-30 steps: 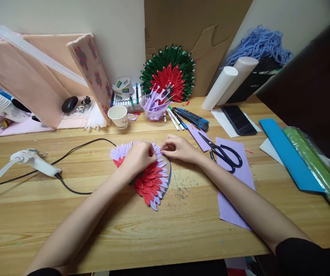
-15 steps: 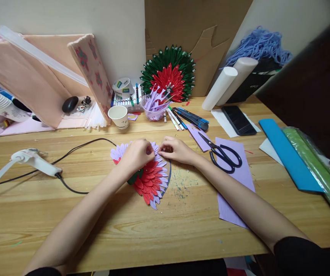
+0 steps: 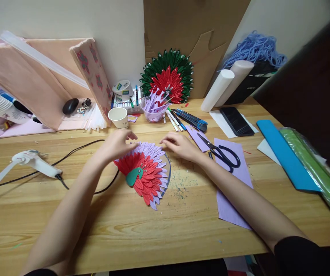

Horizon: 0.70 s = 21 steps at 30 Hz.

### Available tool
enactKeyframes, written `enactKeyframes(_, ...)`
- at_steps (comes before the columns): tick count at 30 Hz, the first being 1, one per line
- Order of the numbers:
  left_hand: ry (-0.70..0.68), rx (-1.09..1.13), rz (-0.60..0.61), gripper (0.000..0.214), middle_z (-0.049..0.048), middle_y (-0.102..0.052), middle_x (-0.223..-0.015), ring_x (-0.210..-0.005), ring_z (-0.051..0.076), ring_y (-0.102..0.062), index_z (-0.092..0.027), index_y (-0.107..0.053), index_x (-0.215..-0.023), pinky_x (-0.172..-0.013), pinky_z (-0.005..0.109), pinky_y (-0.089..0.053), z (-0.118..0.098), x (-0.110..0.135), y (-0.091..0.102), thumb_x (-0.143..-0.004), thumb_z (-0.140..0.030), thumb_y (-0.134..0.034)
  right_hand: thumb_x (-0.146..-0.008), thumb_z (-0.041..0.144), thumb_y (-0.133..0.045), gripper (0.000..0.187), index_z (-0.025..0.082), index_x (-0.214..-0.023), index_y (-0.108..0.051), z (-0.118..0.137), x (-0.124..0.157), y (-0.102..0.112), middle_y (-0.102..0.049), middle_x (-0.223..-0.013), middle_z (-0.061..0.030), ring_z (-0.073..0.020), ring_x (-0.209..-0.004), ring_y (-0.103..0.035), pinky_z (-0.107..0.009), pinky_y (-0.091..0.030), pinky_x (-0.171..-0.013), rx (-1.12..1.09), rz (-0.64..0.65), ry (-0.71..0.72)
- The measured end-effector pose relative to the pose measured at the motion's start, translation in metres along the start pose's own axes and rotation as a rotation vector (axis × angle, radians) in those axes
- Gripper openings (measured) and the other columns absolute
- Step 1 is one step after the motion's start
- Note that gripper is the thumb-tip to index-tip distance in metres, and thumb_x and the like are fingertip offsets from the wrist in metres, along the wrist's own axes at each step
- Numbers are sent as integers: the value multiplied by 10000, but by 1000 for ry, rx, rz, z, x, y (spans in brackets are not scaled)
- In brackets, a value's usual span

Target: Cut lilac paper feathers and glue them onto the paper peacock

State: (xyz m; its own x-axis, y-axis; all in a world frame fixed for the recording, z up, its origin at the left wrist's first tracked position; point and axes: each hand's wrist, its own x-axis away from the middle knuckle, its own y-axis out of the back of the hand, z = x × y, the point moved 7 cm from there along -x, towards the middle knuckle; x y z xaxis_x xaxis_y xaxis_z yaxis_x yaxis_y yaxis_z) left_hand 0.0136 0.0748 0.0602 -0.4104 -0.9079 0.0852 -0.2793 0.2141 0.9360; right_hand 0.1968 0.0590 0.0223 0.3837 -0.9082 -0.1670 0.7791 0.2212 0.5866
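A paper peacock [image 3: 150,176] lies in the middle of the table, with a green head and body piece, red petals and an outer fringe of lilac petals. On its right side, bare card with a blue edge shows. My left hand [image 3: 119,143] is above its upper left rim, thumb and fingers apart, with nothing visible between them. To the upper right of the peacock, my right hand [image 3: 180,145] is off the petals; its fingers are loosely bent and parted, and I see nothing in them. Black-handled scissors [image 3: 224,155] rest on lilac paper [image 3: 233,184] beside my right forearm.
A white hot glue gun [image 3: 36,163] with a black cord lies left. Behind stand a paper cup [image 3: 118,117], a bowl of lilac scraps [image 3: 155,109], markers and a green-and-red peacock [image 3: 167,76]. Toward the right are a phone [image 3: 236,121], white rolls and a blue sheet [image 3: 288,155].
My left hand has moved left and up off the petals, uncovering the green head. My right hand has drawn slightly away to the right, and its fingers have loosened.
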Motion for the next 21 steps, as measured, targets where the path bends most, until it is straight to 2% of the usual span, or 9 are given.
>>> enactKeyframes(3,-69,-72,268,902,154,-476,-1274,-1183,314,-408,-138,-417,-1273,-953,383,-348,18,9,-12,-485,-457,-717,-830,127,-412,170,155,-835,-580,-20,-1,19,-608,-738,-42,-131,-647,-572,-307,-472,-657,-224,-31,-255)
enactKeyframes(4,-92,-82,340,1040,161,-408,-1334,-1229,325,-353,-146,-317,-1340,-981,393,-319,20,13,-17,-437,-440,-740,-821,117,-419,155,156,-814,-569,-27,0,20,-614,-722,-48,-133,-625,-584,-312,-488,-645,-318,0,-347)
enactKeyframes(6,-102,-107,406,1195,175,-314,-1389,-1271,339,-286,-163,-172,-1397,-1006,404,-285,21,19,-25,-387,-410,-760,-800,113,-457,114,160,-772,-558,-35,6,16,-635,-722,-70,-150,-610,-611,-330,-515,-633,-457,89,-503)
enactKeyframes(10,-44,-191,384,1229,204,-320,-1363,-1243,373,-307,-172,-118,-1405,-987,461,-279,19,20,-30,-378,-379,-761,-793,177,-521,76,155,-743,-574,-35,20,-2,-660,-697,-93,-173,-560,-622,-342,-529,-566,-519,259,-657)
enactKeyframes(15,-64,-191,354,1178,200,-383,-1312,-1215,377,-344,-164,-149,-1401,-984,477,-269,17,18,-30,-407,-384,-741,-756,231,-601,95,140,-730,-608,-21,25,-17,-646,-650,-48,-132,-553,-603,-274,-513,-545,-508,410,-628)
enactKeyframes(18,-64,-188,326,1170,198,-379,-1323,-1234,369,-334,-164,-116,-1407,-1004,484,-240,18,17,-28,-436,-409,-723,-650,168,-696,160,141,-778,-605,-19,22,-13,-631,-675,-8,-106,-586,-587,-242,-499,-567,-522,401,-583)
enactKeyframes(21,-51,-166,313,1188,208,-347,-1357,-1262,369,-309,-160,-79,-1410,-1022,501,-203,16,19,-23,-449,-450,-715,-612,134,-723,256,153,-826,-584,-24,17,-4,-626,-717,-11,-114,-629,-589,-252,-495,-582,-546,321,-574)
